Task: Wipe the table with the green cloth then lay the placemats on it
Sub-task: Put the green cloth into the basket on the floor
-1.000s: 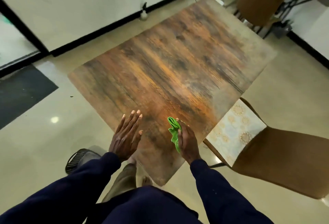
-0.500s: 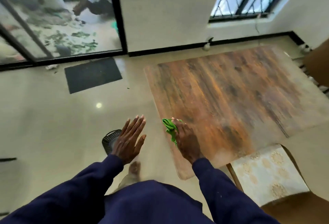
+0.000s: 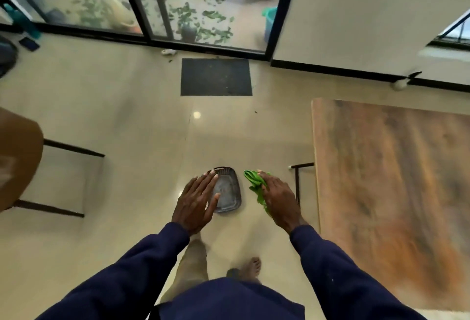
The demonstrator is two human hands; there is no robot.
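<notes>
Hands have come off the table (image 3: pixel 381 180), which now lies to the right as the person turns away, so wiping looks finished or paused; no placemats show. Left hand (image 3: pixel 195 202) hovers flat and empty over the floor, fingers straight. Right hand (image 3: pixel 279 202) grips the bunched green cloth (image 3: pixel 255 185), clear of the tabletop.
</notes>
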